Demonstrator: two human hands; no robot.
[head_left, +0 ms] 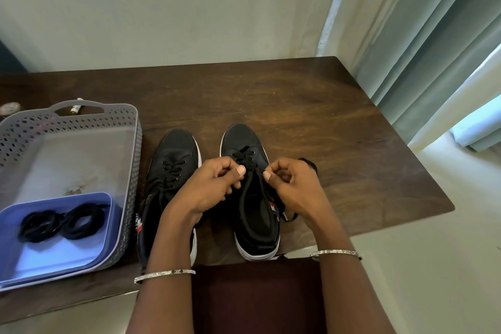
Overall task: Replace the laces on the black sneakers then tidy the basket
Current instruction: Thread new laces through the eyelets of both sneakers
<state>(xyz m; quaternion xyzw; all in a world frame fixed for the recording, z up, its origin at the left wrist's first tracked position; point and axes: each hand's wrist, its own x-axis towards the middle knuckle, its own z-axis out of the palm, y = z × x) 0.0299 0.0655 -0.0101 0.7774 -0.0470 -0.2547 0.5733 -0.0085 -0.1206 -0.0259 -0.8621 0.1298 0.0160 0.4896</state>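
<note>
Starting at the left of the desk (311, 116), a grey perforated basket (132, 160) holds a blue tub (67, 255) at its near end, and two coils of black lace (65, 221) lie in the tub. These coils look light, soft and limp, so they would sag and unwind if lifted by one strand; taking each whole coil between fingers and thumb seems safer. Just right of the basket stands the left sneaker (177, 148), toe pointing away, laced through all its eyelets and untouched. The left hand (214, 190) reaches across it to the neighbouring shoe, fingers curled and thumb pressed against them, pinching a strand of the lace (242, 155) at the near eyelets. That lace belongs to the right sneaker (242, 138), which stands beside its partner, near the desk's front edge, with its tongue area opened up. Its upper looks pliable and its sole stiff, and the shoe seems light enough to slide on the smooth wood when a strand is tugged. The right hand (295, 187) is likewise closed in a pinch, thumb and forefinger nipping the strand on the shoe's right side. Thin and slippery as it is, the cord is best held close to the eyelet.
</note>
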